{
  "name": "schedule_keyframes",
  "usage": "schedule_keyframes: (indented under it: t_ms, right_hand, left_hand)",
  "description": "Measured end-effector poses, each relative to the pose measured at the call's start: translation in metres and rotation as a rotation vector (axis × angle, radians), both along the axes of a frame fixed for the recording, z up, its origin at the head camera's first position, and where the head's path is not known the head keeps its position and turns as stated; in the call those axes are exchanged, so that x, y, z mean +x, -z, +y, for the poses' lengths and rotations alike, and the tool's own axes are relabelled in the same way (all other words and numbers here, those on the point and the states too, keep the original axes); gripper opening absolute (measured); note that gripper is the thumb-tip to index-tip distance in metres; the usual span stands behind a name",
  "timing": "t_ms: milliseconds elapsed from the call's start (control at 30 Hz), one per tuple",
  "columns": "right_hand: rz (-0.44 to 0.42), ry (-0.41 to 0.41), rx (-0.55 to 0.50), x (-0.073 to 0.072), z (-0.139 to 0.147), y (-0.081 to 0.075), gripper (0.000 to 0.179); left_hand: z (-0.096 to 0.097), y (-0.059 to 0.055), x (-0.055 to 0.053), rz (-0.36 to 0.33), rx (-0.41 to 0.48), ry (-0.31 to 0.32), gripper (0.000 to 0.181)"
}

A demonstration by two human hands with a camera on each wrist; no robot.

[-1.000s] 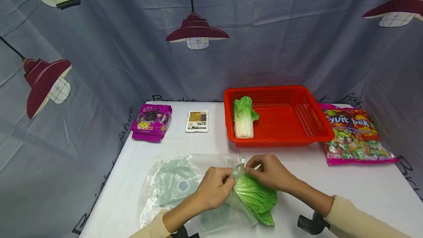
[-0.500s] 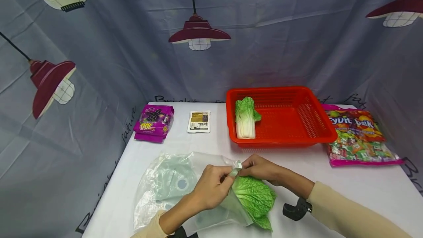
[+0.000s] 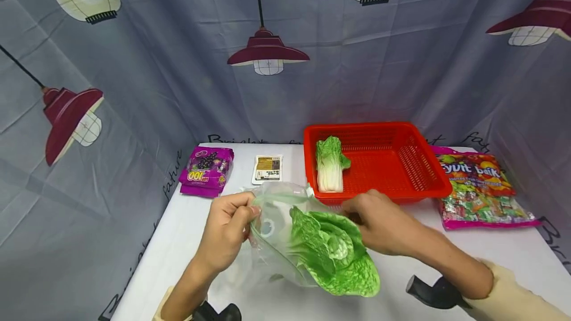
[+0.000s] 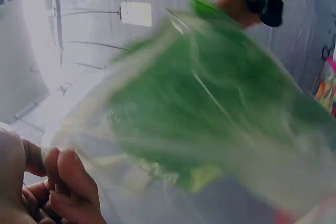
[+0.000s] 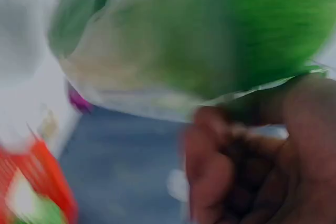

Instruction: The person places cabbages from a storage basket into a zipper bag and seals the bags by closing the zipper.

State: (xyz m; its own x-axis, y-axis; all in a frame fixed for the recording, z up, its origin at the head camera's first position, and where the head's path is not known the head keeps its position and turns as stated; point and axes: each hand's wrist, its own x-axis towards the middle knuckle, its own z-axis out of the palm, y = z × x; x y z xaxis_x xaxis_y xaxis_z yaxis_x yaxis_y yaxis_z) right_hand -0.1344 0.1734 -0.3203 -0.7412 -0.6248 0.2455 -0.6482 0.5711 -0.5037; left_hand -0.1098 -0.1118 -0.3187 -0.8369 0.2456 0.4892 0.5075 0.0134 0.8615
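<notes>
A clear plastic zip bag [image 3: 272, 256] is stretched between both hands, its mouth spread toward the head camera. A leafy green Chinese cabbage [image 3: 334, 251] lies partly inside, its leaves sticking out of the mouth. My left hand [image 3: 228, 229] pinches the bag's left edge with curled fingers. At the opposite edge, beside the leaves, my right hand [image 3: 383, 222] grips the bag; its fingertips are hidden in the head view. The right wrist view shows that hand's curled fingers [image 5: 210, 166] at the bag's rim, blurred. Through the film, the left wrist view shows the cabbage [image 4: 173, 93].
Behind the bag stands a red plastic basket [image 3: 379, 197] holding a smaller cabbage [image 3: 330, 165]. A purple snack packet [image 3: 207, 170] and a small flat pouch [image 3: 267, 168] lie at the back left. A colourful candy bag [image 3: 486, 189] lies right of the basket on the white table [image 3: 490, 261].
The bag's mouth, earlier bunched with both hands close together, is now spread wide. My left hand has moved left, my right hand right, and the bag with the cabbage has turned and appears raised.
</notes>
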Motion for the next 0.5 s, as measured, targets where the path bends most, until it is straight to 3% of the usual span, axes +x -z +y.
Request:
schedule_keyframes:
  t_ms: [167, 333, 433, 500]
  right_hand:
    - [0.345, 0.001, -0.025, -0.006, 0.008, -0.053, 0.039]
    - [0.451, -0.037, -0.104, -0.01, 0.014, -0.085, 0.041]
    - [0.468, -0.048, -0.139, -0.015, 0.012, -0.09, 0.041]
    - [0.457, -0.062, -0.149, -0.019, 0.01, -0.091, 0.042]
  left_hand:
    - [-0.01, -0.04, -0.008, 0.105, 0.016, -0.017, 0.033]
    - [-0.012, -0.074, -0.01, 0.171, 0.022, -0.011, 0.035]
    - [-0.013, -0.082, -0.012, 0.202, 0.092, 0.002, 0.034]
    - [-0.024, -0.064, -0.027, 0.235, 0.139, 0.018, 0.033]
